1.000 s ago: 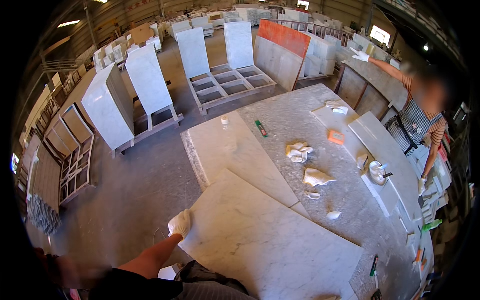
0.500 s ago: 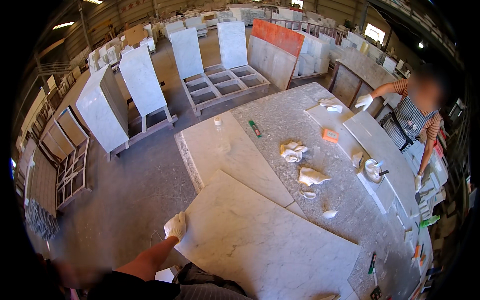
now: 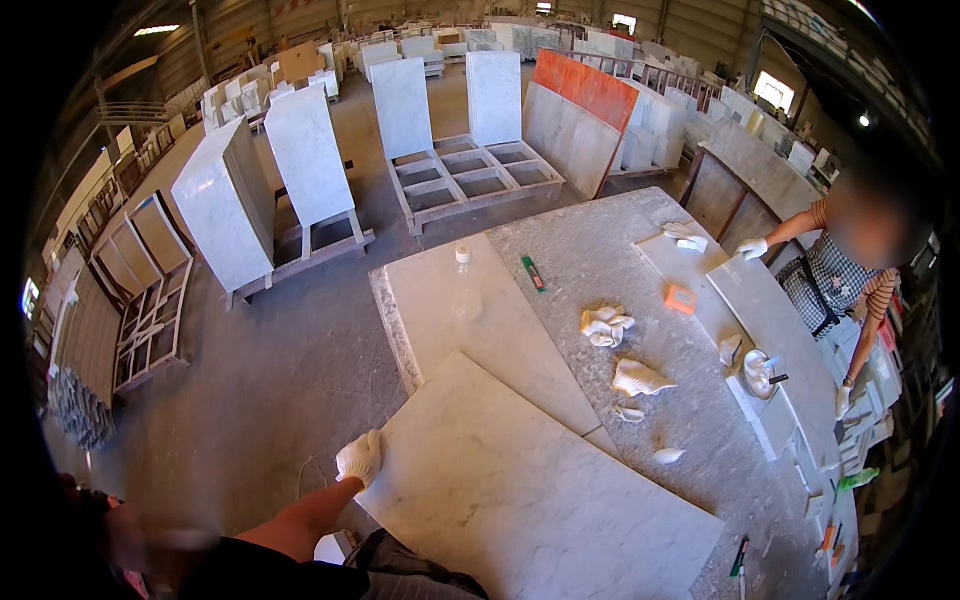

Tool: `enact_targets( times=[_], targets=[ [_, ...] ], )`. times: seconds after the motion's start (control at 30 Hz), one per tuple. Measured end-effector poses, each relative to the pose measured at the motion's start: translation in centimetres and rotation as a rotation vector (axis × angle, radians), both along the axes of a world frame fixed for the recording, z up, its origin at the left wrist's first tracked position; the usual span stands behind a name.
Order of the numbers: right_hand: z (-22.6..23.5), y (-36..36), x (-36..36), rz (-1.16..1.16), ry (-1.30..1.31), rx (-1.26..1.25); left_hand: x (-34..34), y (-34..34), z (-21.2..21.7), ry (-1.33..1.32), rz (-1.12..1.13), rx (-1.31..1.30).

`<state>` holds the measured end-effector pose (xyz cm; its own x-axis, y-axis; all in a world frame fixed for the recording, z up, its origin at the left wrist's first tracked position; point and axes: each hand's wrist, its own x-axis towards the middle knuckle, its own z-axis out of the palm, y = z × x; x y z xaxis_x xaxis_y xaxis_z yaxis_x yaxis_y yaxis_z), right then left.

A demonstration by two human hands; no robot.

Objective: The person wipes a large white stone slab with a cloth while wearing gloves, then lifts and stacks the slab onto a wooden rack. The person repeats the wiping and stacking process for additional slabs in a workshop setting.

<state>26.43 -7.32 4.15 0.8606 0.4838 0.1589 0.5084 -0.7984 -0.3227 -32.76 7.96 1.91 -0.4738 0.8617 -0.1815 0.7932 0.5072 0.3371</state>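
Observation:
My left hand (image 3: 360, 457), in a white knit glove, grips the left edge of a large white marble slab (image 3: 530, 470) with faint grey veins. The fingers curl over the edge. That slab lies at an angle across the near end of the worktable, overlapping a second pale marble slab (image 3: 500, 320) beneath it. On the second slab stands a clear plastic bottle (image 3: 464, 280) with a white cap. My right hand is out of view.
Crumpled white gloves (image 3: 606, 326), an orange block (image 3: 680, 298), a green tool (image 3: 532, 273) and a bowl (image 3: 758, 373) lie on the dusty worktable (image 3: 570, 235). A co-worker (image 3: 835, 280) stands at its right side. Marble slabs (image 3: 312, 155) lean on racks beyond.
The view has shifted, so the scene sits further right and lower. A bit of white glove at the lower edge has gone from sight. The co-worker's raised hand has come down toward their slab.

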Motion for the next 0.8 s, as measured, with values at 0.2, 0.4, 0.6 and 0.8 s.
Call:
enact_targets(
  times=[0.2,0.4,0.6,0.8],
  targets=[
    [-0.1,-0.1,0.9,-0.018,0.04,0.004,-0.4,0.2,-2.0,-0.044,0.104,0.026],
    [-0.5,-1.3,2.6,-0.057,0.107,0.016,-0.4,0.2,-3.6,-0.079,0.122,0.047],
    [-0.7,-2.8,4.9,-0.12,0.2,0.033,-0.3,0.6,-4.9,-0.105,0.128,0.021],
    [-0.9,-3.6,6.9,-0.164,0.292,0.075,-1.5,0.3,-7.5,-0.084,0.113,0.021]
  ],
)
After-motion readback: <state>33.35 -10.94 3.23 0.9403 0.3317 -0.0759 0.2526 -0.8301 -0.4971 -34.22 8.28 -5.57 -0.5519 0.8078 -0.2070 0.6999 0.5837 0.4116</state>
